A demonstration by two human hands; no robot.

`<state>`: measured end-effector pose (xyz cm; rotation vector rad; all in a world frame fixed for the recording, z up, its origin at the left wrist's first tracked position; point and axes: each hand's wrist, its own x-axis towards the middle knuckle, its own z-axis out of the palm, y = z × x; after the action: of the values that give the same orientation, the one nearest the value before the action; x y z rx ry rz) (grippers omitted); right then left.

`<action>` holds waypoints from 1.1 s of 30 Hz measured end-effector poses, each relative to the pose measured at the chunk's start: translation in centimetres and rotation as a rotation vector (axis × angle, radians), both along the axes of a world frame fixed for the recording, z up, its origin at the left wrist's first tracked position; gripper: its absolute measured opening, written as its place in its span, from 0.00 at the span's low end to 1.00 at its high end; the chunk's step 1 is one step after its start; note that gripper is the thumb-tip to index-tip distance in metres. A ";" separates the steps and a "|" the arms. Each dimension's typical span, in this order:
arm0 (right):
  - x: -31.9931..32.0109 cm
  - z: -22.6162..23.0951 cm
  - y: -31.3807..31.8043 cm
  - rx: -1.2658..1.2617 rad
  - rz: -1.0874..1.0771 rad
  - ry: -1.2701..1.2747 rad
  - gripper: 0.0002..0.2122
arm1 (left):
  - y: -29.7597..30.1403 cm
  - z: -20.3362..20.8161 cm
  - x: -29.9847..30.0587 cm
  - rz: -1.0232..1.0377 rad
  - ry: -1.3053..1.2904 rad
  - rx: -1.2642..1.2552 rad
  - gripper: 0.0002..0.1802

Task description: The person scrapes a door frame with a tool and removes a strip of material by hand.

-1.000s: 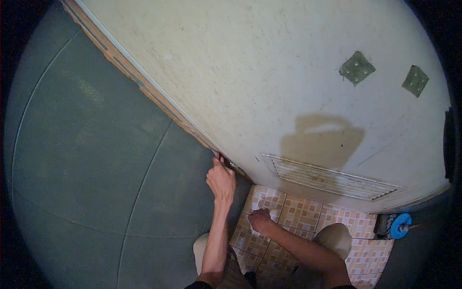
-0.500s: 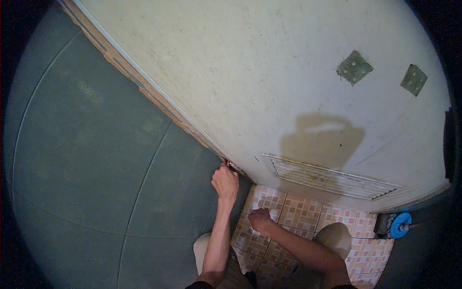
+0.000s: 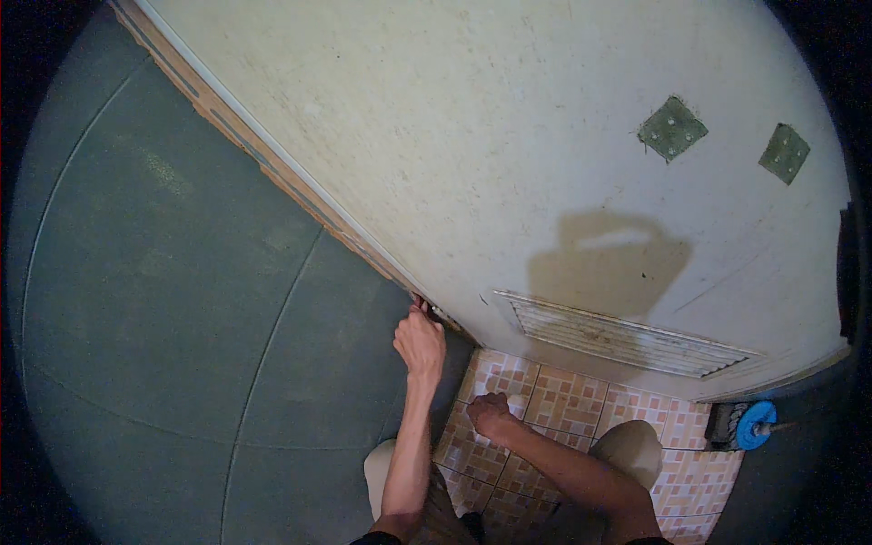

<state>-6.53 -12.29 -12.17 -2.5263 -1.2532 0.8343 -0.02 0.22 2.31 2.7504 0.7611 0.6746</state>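
My left hand (image 3: 421, 341) is closed at the lower part of a pale, stained door (image 3: 436, 173), by the strip where its edge meets the dark green wall (image 3: 182, 300). Between its fingertips a small dark reddish thing shows at that edge, too small to name. Along the strip, the door frame (image 3: 300, 193) is bare brown wood with a ragged border. My right hand (image 3: 491, 418) is curled into a fist over the tiled floor, apart from the door. Its fingers are partly in shadow, and whatever they might hold is hidden. A whitish patch shows just beside it.
A slatted vent (image 3: 618, 334) is set low in the door, with two green diamond-shaped patches (image 3: 672, 128) higher up. Small patterned tiles cover the floor (image 3: 568, 395). A blue disc (image 3: 757, 425) beside a dark block stands at the right. My bent knee (image 3: 631, 454) is close by.
My left hand has shifted slightly up and to the left along the door's edge. The right hand stays almost where it was.
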 end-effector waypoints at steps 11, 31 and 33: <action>0.2 0.5 -0.2 -0.029 -0.023 0.002 0.07 | -0.2 5.0 -0.3 0.052 -0.114 -0.016 0.13; 0.3 -1.0 -0.7 0.074 -0.014 -0.070 0.08 | -1.3 7.0 -0.3 0.145 -0.165 0.090 0.14; 0.3 0.0 -0.3 0.034 0.011 -0.042 0.08 | -0.8 6.2 -0.6 0.154 -0.135 0.107 0.14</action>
<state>-6.23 -12.59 -12.14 -2.5248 -1.2845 0.7588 -0.58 -0.55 8.46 2.7254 0.9376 0.9476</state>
